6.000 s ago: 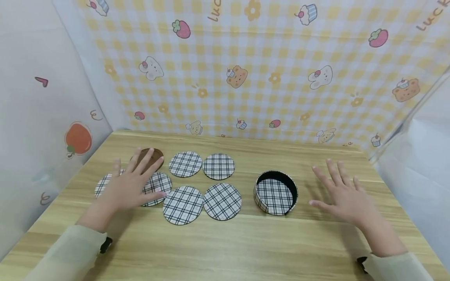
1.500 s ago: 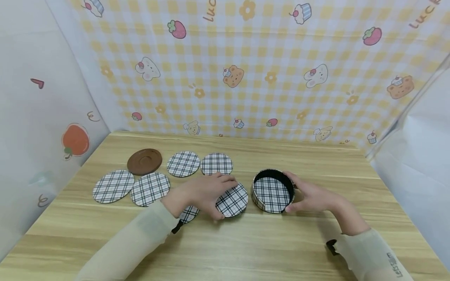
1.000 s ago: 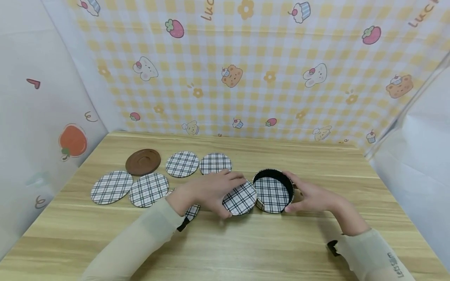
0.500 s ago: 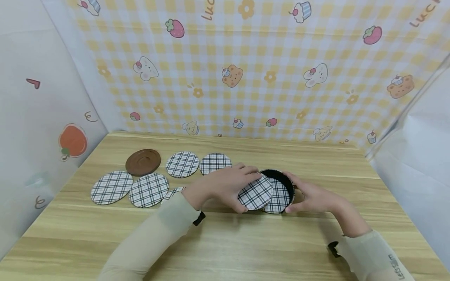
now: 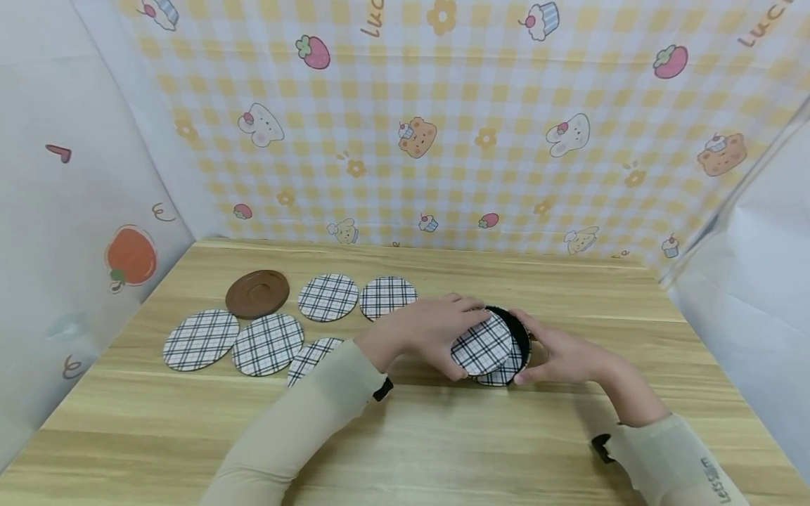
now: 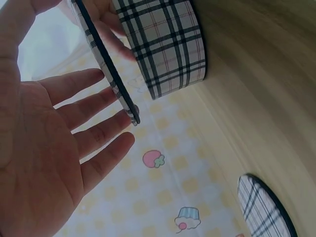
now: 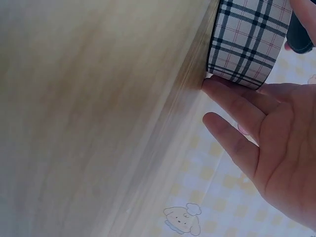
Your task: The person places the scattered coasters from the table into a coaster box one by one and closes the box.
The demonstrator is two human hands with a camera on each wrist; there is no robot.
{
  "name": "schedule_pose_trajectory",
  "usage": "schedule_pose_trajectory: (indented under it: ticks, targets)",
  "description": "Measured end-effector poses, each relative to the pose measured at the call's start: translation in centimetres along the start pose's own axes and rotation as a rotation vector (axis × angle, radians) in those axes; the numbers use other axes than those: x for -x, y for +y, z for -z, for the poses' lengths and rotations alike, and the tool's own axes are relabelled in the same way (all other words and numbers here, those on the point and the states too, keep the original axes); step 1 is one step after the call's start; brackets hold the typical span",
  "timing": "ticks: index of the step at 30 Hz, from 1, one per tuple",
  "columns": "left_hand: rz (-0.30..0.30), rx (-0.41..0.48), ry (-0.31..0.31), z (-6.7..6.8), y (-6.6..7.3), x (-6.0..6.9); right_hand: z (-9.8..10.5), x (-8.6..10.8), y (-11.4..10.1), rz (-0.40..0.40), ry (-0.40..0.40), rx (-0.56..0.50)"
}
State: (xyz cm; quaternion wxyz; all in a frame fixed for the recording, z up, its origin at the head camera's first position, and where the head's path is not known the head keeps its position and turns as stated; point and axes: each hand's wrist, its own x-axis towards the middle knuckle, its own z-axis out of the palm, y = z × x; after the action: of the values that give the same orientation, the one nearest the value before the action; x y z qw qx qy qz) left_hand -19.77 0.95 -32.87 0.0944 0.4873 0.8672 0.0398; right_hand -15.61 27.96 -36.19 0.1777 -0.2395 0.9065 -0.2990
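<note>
My left hand [image 5: 433, 334] pinches a round plaid coaster [image 5: 482, 344] by its edge, thumb on the near side and fingers on the far side. The coaster hangs over the left part of the round plaid coaster holder [image 5: 520, 337], whose inner wall is black. In the left wrist view the coaster [image 6: 106, 61] is seen edge-on, apart from the holder's outer wall [image 6: 170, 44]. On the right, my right hand [image 5: 563, 355] grips the holder's side between thumb and fingers. Inside the holder another plaid surface [image 5: 500, 374] shows, partly covered by the held coaster.
Several plaid coasters lie flat on the wooden table [image 5: 481, 450] to the left, among them a far-left coaster [image 5: 201, 340] and one partly under my left sleeve [image 5: 313, 358]. Behind them is a brown round dish [image 5: 257, 294]. A checked cloth [image 5: 380, 183] hangs at the back.
From lying flat on the table, the front right coaster was picked up by my left hand and carried right over the holder. My right hand came in from the right and took hold of the holder.
</note>
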Motion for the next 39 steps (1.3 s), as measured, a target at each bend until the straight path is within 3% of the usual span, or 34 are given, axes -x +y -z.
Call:
schedule_pose_trajectory:
  ticks: [13, 25, 31, 39]
  targets:
    - [-0.014, 0.046, -0.032, -0.3, 0.1, -2.8, 0.0, -0.1, 0.1, 0.019, 0.000, 0.005]
    - [-0.044, 0.030, -0.031, -1.1, 0.0, -4.4, 0.2, -0.2, 0.2, 0.010, -0.006, 0.021]
    - [-0.037, -0.020, -0.033, -1.6, 0.2, -4.7, 0.1, -0.2, 0.3, 0.023, 0.001, 0.027]
    - [-0.021, 0.001, -0.028, -1.6, 0.1, -4.5, 0.1, -0.3, 0.4, 0.036, 0.008, 0.051]
